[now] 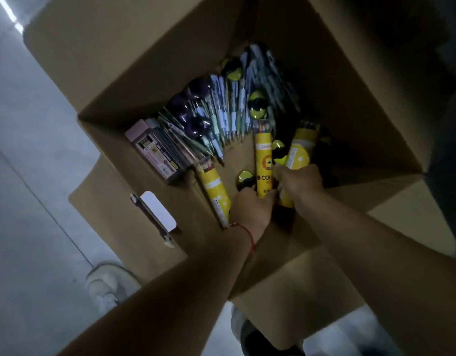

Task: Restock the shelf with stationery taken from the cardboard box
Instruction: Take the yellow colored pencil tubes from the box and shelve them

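Inside the open cardboard box [337, 104] on the floor, the left hand [252, 209] and right hand [299, 179] each curl fingers around a yellow pencil tube [263, 160]; lifting straight up should avoid snagging the loose pens [229, 114].

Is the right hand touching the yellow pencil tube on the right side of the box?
Touching. The head view shows the right hand with fingers curled over the rightmost yellow pencil tube, no gap between them.

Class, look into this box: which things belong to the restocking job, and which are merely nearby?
Job: cardboard box; yellow pencil tubes; pens; left hand and right hand on the tubes.

Nearby: white shoe; grey floor.
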{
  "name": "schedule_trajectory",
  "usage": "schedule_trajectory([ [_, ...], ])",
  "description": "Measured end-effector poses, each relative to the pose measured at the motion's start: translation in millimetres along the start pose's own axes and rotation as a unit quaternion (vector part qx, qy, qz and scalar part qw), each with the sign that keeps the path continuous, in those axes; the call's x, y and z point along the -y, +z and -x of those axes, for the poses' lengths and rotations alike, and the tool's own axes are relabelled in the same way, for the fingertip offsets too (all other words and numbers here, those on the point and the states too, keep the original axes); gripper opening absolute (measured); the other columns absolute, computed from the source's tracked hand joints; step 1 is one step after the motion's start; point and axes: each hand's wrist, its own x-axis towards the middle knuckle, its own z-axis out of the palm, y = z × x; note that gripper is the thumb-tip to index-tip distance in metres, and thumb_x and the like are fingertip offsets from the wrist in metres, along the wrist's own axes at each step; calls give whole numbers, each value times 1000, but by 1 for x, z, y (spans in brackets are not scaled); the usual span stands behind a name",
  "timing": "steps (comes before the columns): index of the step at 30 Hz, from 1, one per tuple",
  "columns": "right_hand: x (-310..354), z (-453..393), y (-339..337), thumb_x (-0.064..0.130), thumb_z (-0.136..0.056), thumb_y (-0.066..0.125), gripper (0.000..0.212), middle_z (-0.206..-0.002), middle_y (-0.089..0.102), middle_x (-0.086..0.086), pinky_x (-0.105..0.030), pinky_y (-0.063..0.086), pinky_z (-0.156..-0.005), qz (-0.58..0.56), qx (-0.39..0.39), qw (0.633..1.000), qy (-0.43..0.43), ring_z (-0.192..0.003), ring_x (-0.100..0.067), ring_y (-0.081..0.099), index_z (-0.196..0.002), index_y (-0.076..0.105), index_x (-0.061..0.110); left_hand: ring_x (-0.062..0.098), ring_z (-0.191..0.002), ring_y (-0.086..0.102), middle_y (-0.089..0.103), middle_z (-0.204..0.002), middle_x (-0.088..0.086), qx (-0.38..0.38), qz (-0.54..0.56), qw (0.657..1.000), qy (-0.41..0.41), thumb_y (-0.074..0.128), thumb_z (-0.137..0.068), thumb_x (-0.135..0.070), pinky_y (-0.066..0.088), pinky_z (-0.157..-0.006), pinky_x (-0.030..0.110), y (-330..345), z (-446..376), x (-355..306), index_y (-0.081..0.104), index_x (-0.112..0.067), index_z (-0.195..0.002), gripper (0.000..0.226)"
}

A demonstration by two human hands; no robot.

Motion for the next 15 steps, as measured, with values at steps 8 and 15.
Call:
schedule_trajectory([
  [8, 13, 52, -33, 43, -81, 68, 49, -114, 61, -11, -41, 54, -84, -19, 26, 997, -67, -94, -27, 63, -116, 53, 12, 19, -70, 64, 65, -84, 9, 112, 141, 983, -32, 52, -98, -42, 59, -70, 40, -36, 53, -24, 54, -16, -84, 29],
  [15, 64, 241, -133, 34, -82, 71, 26, -94, 66, 2, -35, 52, -73, -91, 58, 987, -118, -86, -16, 65, -104, 59, 26, 28, -87, 72, 69, -104, 19, 223, 332, 914, -62, 56, -99, -26, 59, -77, 35, -172, 208, -76, 60, -5, -114, 26],
])
